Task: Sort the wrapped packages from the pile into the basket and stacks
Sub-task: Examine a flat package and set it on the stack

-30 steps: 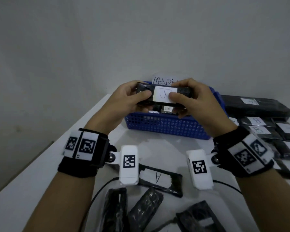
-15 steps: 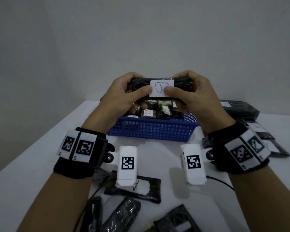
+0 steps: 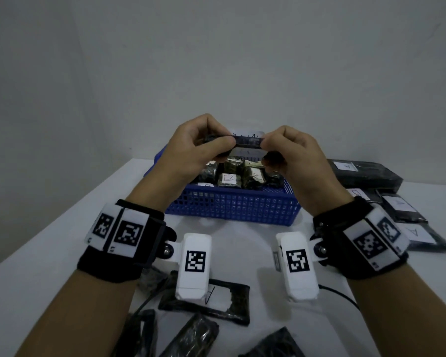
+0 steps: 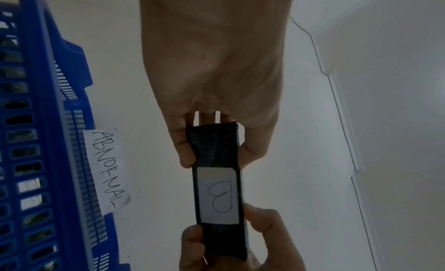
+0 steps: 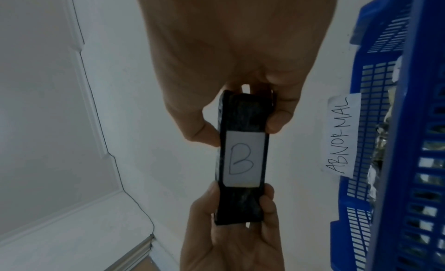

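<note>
While it is raised above the blue basket (image 3: 232, 210), a black wrapped package (image 3: 247, 143) is held at its two short ends by both hands. The left hand (image 3: 191, 155) is clamped on one end, with the thumb on one face and the fingers curled behind. The right hand (image 3: 294, 158) is clamped on the other end in the same pinching way. In the head view the package is seen nearly edge-on, level with the basket's far rim. In both wrist views a white label (image 5: 243, 161) is seen on its face, marked by hand with the letter B.

Several wrapped packages with white labels (image 3: 228, 177) are seen lying inside the basket. A paper tag reading ABNORMAL (image 4: 107, 170) is fixed to the basket's far wall.

To the right of the basket, on the white table (image 3: 49, 240), flat black packages (image 3: 402, 207) are laid in stacks; one label there is marked A (image 3: 415, 233). A longer black package (image 3: 366, 173) is placed behind them, near the wall.

Close to the person, loose black packages are spread on the table as a pile (image 3: 191, 336). One of them (image 3: 216, 302), marked A, is partly covered by the left wrist camera (image 3: 195, 264). A black cable (image 3: 343, 297) is seen trailing from the right wrist camera (image 3: 298, 264).
</note>
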The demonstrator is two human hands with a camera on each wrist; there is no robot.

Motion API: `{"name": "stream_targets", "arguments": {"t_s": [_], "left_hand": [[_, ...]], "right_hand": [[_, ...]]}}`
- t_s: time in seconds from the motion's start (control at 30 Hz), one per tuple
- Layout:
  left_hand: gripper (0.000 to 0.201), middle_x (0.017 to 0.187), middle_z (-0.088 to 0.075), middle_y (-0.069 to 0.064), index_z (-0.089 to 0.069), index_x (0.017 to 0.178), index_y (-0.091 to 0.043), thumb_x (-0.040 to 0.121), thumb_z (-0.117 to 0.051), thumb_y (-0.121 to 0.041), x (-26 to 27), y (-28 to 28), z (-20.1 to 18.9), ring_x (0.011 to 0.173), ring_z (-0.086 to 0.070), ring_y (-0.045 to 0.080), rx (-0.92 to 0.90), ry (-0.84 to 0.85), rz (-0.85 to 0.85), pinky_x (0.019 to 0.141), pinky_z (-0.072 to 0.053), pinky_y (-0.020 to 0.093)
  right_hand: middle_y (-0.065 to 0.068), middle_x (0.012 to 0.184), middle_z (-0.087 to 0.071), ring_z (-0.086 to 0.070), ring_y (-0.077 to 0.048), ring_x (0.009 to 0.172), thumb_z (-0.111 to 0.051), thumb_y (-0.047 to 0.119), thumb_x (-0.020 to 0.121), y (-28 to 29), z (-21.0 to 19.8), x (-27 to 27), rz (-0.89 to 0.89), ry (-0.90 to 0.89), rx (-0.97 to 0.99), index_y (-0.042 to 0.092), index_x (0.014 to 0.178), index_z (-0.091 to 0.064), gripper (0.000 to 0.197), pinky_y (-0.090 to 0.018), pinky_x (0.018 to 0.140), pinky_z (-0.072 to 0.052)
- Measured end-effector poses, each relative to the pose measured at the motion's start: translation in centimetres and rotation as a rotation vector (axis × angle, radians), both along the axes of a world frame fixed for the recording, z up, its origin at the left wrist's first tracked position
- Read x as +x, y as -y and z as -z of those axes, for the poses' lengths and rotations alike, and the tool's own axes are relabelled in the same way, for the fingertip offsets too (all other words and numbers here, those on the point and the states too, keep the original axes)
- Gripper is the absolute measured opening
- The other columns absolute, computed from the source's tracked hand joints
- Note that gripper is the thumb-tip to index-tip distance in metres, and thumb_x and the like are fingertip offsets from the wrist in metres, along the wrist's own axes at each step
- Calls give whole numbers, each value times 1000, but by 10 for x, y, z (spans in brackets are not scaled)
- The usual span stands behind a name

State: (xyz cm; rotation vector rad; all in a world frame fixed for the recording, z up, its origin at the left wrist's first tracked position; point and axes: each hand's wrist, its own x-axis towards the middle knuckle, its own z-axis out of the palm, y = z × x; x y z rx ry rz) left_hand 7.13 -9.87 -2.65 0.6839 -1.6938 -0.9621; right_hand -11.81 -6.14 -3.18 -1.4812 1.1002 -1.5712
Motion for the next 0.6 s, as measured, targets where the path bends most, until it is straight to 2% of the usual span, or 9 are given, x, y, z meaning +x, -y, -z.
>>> {"name": "stream_targets", "arguments": {"t_s": [0.07, 0.17, 0.23, 0.3, 0.4, 0.47, 0.53, 0.6], "left_hand": [[12, 87, -64, 10, -63, 83, -12, 91, -67, -4, 0, 1, 1, 82, -63, 20, 16, -14, 16, 83, -57, 33], [6, 101, -65, 13, -63, 91, -13, 87, -67, -13, 1, -1, -1, 89, -66, 20, 58, -53, 48, 84, -56, 30], [9, 111, -65, 12, -62, 102, -15, 94, -65, -17, 1, -2, -2, 95, -67, 17, 105, -46, 59, 82, -55, 27], [13, 115, -63, 10, -60, 110, -15, 97, -61, -18, 0, -2, -2, 94, -69, 16, 139, -31, 49, 80, -56, 25], [24, 113, -62, 7, -59, 112, -15, 92, -66, -4, 2, 1, 1, 97, -67, 17, 112, -69, 23, 80, -57, 25], [34, 110, -63, 6, -59, 113, -17, 86, -71, 0, 4, 1, 2, 97, -65, 17, 63, -80, 30, 82, -57, 27], [38, 107, -66, 5, -58, 115, -16, 85, -73, 2, 2, 0, 3, 93, -65, 16, 32, -76, 41, 82, -57, 29], [40, 103, -69, 7, -57, 118, -14, 85, -72, 2, 0, 1, 5, 89, -67, 15, 33, -64, 13, 81, -58, 29]], "right_hand": [[-11, 74, -57, -52, -17, 62, -67, 16, 82, 0, 0, -1, 13, -39, -53, 17, 69, -64, 14, -27, 59, -47], [-19, 81, -64, -59, -19, 71, -69, 12, 84, -1, -3, -4, -6, -72, -105, 9, 86, -70, 4, -28, 68, -53], [-20, 99, -71, -66, -20, 83, -72, 9, 82, -3, -2, -5, 2, -90, -135, 9, 94, -71, 12, -28, 79, -57], [-14, 111, -71, -68, -18, 96, -74, 6, 83, -3, -1, -4, 10, -101, -157, 13, 99, -69, 19, -29, 89, -56], [-4, 120, -68, -67, -19, 111, -78, 25, 79, 2, 3, -5, -20, -51, -100, 21, 113, -65, 36, -35, 93, -56], [-4, 114, -72, -71, -22, 104, -78, 26, 83, 5, 4, -5, -38, 7, 11, 20, 116, -63, 37, -40, 88, -57], [-7, 102, -74, -75, -19, 85, -72, 12, 91, 3, 3, -3, -62, 39, 70, 10, 114, -63, 25, -34, 72, -60], [-7, 92, -75, -74, -17, 75, -70, 6, 91, 1, 4, -4, -44, 30, 23, 8, 106, -64, 17, -28, 63, -59]]}}
